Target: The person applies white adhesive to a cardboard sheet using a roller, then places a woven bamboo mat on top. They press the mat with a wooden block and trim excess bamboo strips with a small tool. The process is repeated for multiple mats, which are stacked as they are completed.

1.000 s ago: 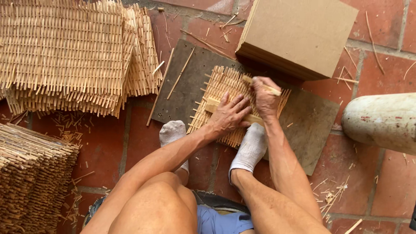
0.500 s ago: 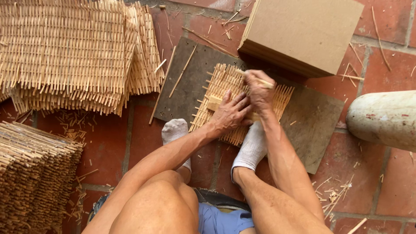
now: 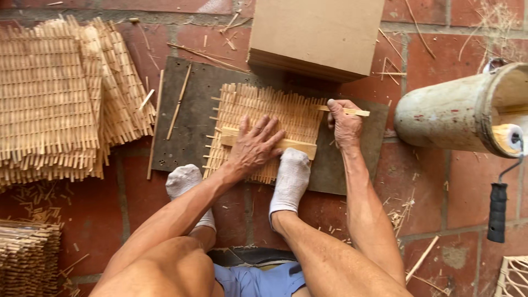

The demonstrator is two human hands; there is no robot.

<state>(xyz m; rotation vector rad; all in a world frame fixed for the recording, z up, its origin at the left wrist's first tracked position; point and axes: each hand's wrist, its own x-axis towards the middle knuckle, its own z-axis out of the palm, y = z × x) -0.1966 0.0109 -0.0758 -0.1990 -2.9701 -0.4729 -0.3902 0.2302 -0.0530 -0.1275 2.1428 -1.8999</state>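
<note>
The left hand lies flat and wide on the woven mat, keeping it steady, while the right hand grips a thin strip.

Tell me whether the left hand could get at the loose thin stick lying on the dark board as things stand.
Probably yes. The left hand lies flat on the woven mat, holding nothing, and the loose stick lies just to its left on the dark board, with nothing between.
</note>
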